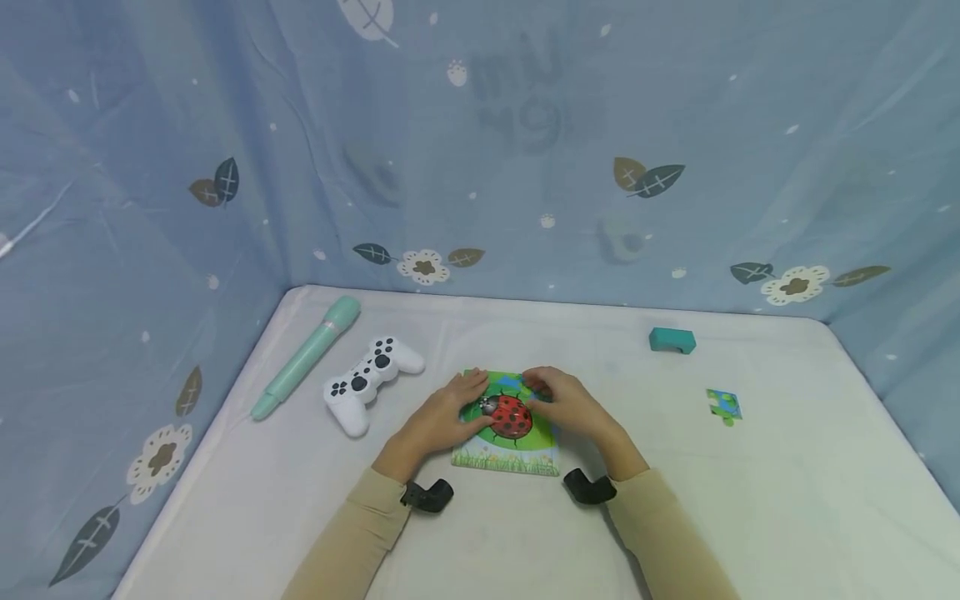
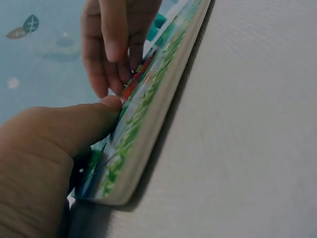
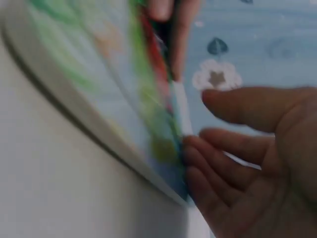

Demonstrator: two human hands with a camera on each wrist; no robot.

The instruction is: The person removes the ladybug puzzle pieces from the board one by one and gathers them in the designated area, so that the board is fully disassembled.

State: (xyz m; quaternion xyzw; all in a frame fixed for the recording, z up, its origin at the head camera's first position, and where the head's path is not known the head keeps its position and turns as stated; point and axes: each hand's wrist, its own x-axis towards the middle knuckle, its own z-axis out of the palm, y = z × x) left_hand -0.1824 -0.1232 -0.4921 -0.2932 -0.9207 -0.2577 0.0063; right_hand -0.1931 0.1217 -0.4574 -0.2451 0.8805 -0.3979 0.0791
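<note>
A ladybug jigsaw puzzle [image 1: 510,421] in a flat square board lies in front of me, red beetle on green with grass along the near edge. My left hand [image 1: 450,412] rests on its left side, thumb toward the ladybug and fingers toward the far edge. In the left wrist view its thumb [image 2: 94,119] touches the picture. My right hand [image 1: 573,404] is at the far right corner. In the right wrist view its fingertips [image 3: 193,158] touch the board's side, while the thumb stands apart from them. The right hand covers part of that corner.
A loose blue and green puzzle piece [image 1: 725,406] lies to the right, and a teal block [image 1: 672,340] stands behind it. On the left are a white game controller [image 1: 371,382] and a mint-green microphone [image 1: 307,358]. A blue patterned curtain [image 1: 510,167] borders the white table [image 1: 810,483].
</note>
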